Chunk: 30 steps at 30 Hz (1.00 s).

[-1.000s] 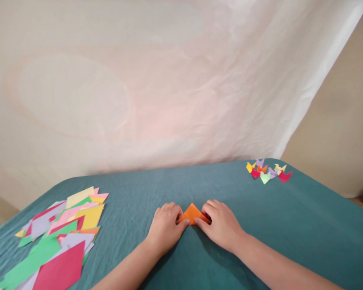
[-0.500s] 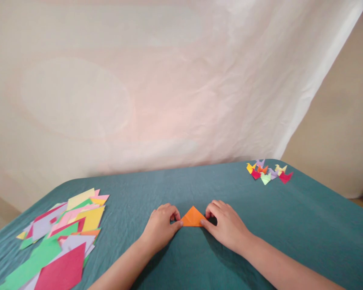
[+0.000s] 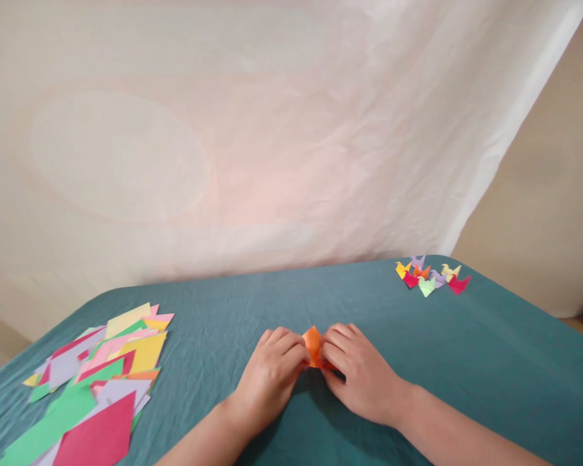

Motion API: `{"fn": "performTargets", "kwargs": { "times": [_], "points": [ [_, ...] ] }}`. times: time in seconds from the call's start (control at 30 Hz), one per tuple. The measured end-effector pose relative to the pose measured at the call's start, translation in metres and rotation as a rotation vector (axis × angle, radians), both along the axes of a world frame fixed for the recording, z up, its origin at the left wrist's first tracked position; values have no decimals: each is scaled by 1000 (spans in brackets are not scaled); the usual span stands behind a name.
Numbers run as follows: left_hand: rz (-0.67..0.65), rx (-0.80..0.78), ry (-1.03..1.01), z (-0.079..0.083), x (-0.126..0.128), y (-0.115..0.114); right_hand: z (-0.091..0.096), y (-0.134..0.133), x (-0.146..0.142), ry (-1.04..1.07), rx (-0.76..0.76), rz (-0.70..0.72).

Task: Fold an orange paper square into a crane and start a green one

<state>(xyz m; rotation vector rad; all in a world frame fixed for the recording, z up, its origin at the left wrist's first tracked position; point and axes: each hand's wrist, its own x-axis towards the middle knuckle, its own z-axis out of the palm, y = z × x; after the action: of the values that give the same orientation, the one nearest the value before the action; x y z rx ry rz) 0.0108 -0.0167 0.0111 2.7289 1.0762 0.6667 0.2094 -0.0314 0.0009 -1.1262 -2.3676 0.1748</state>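
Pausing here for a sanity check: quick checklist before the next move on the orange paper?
1. Left hand on orange paper: ok, fingers at its left side.
2. Right hand on orange paper: ok, fingers over its right side.
3. Paper edges aligned: cannot tell, fingers cover them.
4. Paper sheets apart from hands: ok, off to the left.
5. Folded birds apart from hands: ok, far right.

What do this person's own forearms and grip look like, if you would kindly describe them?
The left grip and the right grip are bare, five-fingered human hands without gloves; no rings show. The left forearm and right forearm are bare too, with no sleeve, watch or marking visible.
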Motion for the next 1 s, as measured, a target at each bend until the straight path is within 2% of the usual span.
{"fn": "performTargets", "kwargs": {
  "times": [0.23, 0.37, 0.43, 0.63, 0.77, 1.0],
  "points": [
    [-57, -54, 105, -11, -12, 11, -2, 5, 6, 51, -50, 42],
    [-173, -24, 110, -9, -13, 12, -10, 13, 10, 45, -15, 46],
    [-185, 1, 141, -6, -13, 12, -14, 16, 12, 40, 13, 56],
    [-40, 38, 290, 6, -9, 5, -15, 11, 12, -24, 120, 118],
    [7, 12, 263, 2, -7, 2, -13, 7, 9, -43, 128, 131],
    [178, -119, 104, -9, -8, 9, -22, 16, 5, 87, -53, -103]
  ]
}}
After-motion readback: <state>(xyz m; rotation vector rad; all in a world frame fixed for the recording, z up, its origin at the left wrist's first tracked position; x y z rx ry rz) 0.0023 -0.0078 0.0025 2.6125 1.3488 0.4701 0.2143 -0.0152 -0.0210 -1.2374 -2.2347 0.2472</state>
